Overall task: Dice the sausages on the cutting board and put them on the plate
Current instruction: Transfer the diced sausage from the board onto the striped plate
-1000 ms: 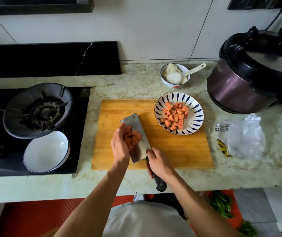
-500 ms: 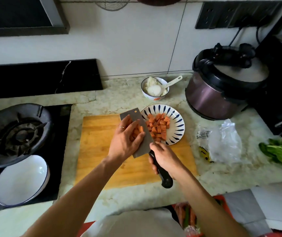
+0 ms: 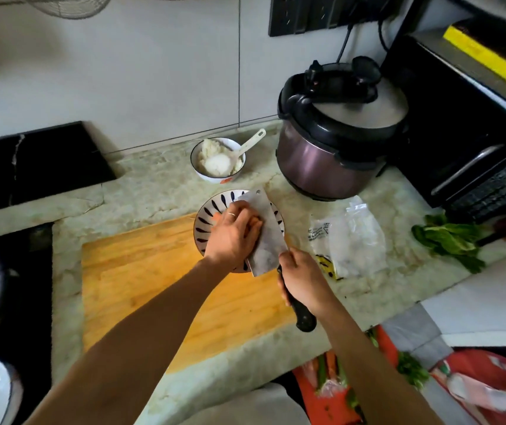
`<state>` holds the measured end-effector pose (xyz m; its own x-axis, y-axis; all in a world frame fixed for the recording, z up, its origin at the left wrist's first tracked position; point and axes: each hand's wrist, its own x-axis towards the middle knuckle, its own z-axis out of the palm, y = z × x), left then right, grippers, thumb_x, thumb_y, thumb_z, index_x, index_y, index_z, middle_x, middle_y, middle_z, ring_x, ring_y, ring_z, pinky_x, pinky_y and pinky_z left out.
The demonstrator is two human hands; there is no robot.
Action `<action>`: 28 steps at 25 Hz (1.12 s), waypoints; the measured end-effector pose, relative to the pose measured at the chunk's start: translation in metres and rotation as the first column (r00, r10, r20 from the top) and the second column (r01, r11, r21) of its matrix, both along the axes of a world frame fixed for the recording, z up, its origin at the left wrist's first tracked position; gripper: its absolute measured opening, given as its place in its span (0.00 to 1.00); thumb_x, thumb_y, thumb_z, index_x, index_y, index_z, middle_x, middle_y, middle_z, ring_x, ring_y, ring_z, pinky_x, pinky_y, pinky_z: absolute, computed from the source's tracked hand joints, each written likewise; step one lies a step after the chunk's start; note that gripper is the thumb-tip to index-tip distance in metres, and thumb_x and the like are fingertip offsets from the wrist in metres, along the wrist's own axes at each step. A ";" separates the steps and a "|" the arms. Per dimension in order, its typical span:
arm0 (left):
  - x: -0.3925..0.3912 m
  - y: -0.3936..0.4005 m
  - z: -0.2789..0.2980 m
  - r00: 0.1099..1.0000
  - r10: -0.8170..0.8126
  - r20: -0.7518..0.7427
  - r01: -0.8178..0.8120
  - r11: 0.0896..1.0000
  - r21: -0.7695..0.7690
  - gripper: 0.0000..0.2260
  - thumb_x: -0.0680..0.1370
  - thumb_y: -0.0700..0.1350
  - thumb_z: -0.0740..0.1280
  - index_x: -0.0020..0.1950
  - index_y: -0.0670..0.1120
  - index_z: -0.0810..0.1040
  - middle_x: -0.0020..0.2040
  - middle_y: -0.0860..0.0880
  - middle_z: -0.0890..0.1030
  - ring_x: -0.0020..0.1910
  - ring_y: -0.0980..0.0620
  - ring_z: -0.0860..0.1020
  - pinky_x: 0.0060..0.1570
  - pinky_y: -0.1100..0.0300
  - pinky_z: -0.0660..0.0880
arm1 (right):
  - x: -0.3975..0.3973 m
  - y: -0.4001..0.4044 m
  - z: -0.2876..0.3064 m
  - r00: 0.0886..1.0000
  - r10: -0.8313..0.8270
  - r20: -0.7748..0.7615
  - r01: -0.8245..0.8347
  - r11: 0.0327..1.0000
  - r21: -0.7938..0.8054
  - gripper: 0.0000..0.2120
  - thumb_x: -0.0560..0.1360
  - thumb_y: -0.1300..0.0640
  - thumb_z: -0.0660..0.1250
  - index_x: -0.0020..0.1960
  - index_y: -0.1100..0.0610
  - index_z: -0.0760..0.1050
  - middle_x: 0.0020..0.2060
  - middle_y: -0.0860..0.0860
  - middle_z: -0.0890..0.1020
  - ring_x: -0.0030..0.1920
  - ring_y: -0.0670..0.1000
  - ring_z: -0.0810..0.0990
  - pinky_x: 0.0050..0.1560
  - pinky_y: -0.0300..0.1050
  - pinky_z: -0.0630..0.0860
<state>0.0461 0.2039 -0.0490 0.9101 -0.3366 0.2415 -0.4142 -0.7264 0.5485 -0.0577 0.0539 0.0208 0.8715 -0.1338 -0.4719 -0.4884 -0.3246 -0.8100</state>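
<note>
Transfer step: my right hand [image 3: 302, 279] grips the cleaver [image 3: 265, 231] over the plate [image 3: 207, 210]; my left hand [image 3: 233, 234], fingers flat, presses sausage dice [image 3: 253, 223] against the blade. Next, probably: sweep dice off into plate. Cutting board [image 3: 153, 271] looks bare.

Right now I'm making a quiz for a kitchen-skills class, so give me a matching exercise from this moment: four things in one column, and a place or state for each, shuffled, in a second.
Things
1. cleaver
2. striped plate
3. rice bowl
4. plastic bag

Places or states
A. lies on the counter right of the cutting board
B. sits on the board's far right corner
C. held over the plate, handle gripped by the right hand
D. stands near the wall with a white spoon in it

Pairs: 1-C, 2-B, 3-D, 4-A
</note>
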 end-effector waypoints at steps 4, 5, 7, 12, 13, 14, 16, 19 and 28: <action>0.006 0.014 0.003 0.997 0.078 -0.018 -0.076 0.993 0.095 0.17 0.77 0.52 0.59 0.58 0.44 0.79 0.60 0.44 0.76 0.58 0.40 0.75 0.45 0.46 0.78 | 0.007 -0.011 -0.006 1.000 -0.015 0.019 0.016 0.999 -0.049 0.15 0.82 0.54 0.52 0.42 0.61 0.66 0.27 0.56 0.74 0.19 0.55 0.71 0.21 0.45 0.68; 0.007 0.017 0.006 0.996 0.083 -0.026 -0.080 0.991 0.105 0.16 0.77 0.50 0.61 0.58 0.45 0.79 0.61 0.44 0.77 0.59 0.40 0.75 0.47 0.45 0.78 | 0.009 -0.012 -0.006 1.000 -0.020 0.022 0.021 0.998 -0.053 0.15 0.82 0.53 0.52 0.42 0.61 0.67 0.28 0.57 0.74 0.19 0.55 0.71 0.21 0.45 0.68; 0.005 0.018 0.014 0.997 0.082 -0.001 -0.082 0.995 0.053 0.14 0.77 0.49 0.61 0.57 0.46 0.81 0.60 0.45 0.78 0.58 0.41 0.76 0.48 0.47 0.78 | 0.011 -0.014 -0.007 0.999 -0.033 0.032 0.035 0.998 -0.056 0.15 0.82 0.53 0.53 0.44 0.63 0.67 0.29 0.58 0.75 0.20 0.55 0.72 0.20 0.44 0.69; -0.009 0.021 0.014 0.999 -0.039 0.010 0.039 0.998 -0.053 0.15 0.76 0.50 0.61 0.58 0.47 0.81 0.61 0.47 0.79 0.56 0.44 0.78 0.45 0.51 0.79 | 0.008 -0.014 -0.009 0.993 -0.064 0.103 0.069 0.996 -0.053 0.14 0.83 0.52 0.54 0.42 0.58 0.67 0.30 0.58 0.75 0.20 0.55 0.72 0.20 0.45 0.70; -0.012 0.025 0.012 1.000 -0.002 -0.009 0.001 0.993 -0.118 0.15 0.77 0.50 0.61 0.59 0.47 0.81 0.61 0.46 0.79 0.57 0.45 0.78 0.46 0.52 0.79 | 0.007 -0.016 -0.010 0.990 -0.074 0.120 0.083 0.994 -0.067 0.14 0.83 0.51 0.54 0.41 0.57 0.68 0.30 0.58 0.76 0.21 0.55 0.72 0.21 0.47 0.71; -0.015 0.029 0.011 0.999 0.044 -0.022 -0.047 0.985 -0.166 0.16 0.77 0.49 0.61 0.61 0.47 0.80 0.61 0.46 0.78 0.58 0.45 0.78 0.48 0.52 0.79 | 0.006 -0.019 -0.012 0.987 -0.082 0.139 0.097 0.990 -0.102 0.15 0.83 0.51 0.54 0.41 0.56 0.69 0.30 0.58 0.76 0.22 0.55 0.73 0.22 0.49 0.73; -0.025 0.035 0.011 0.986 0.161 -0.050 -0.167 0.971 -0.174 0.15 0.78 0.49 0.62 0.63 0.48 0.78 0.63 0.45 0.77 0.62 0.44 0.75 0.51 0.53 0.77 | 0.004 -0.025 -0.016 0.978 -0.098 0.186 0.135 0.971 -0.196 0.15 0.82 0.47 0.55 0.40 0.52 0.70 0.31 0.55 0.78 0.25 0.56 0.75 0.28 0.55 0.78; -0.041 0.043 0.008 0.826 0.494 -0.272 -0.541 0.830 -0.134 0.16 0.79 0.48 0.64 0.65 0.46 0.74 0.61 0.43 0.76 0.59 0.44 0.74 0.49 0.54 0.75 | 0.000 -0.028 -0.018 0.972 -0.092 0.218 0.154 0.945 -0.288 0.15 0.79 0.42 0.54 0.37 0.46 0.67 0.30 0.51 0.78 0.32 0.58 0.79 0.34 0.60 0.79; -0.044 0.064 0.031 0.651 0.329 -0.684 -0.641 0.721 -0.263 0.09 0.80 0.39 0.58 0.55 0.41 0.75 0.40 0.38 0.83 0.29 0.45 0.81 0.29 0.47 0.79 | -0.002 -0.023 -0.022 0.965 -0.115 0.234 0.172 0.955 -0.242 0.16 0.80 0.43 0.55 0.38 0.50 0.68 0.31 0.54 0.79 0.29 0.57 0.77 0.33 0.61 0.78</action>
<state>0.0020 0.2677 -0.0182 0.9066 0.2041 -0.3693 0.4186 -0.3265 0.8474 -0.0597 0.0305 -0.0010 0.9105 -0.3572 -0.2083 -0.3693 -0.4757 -0.7983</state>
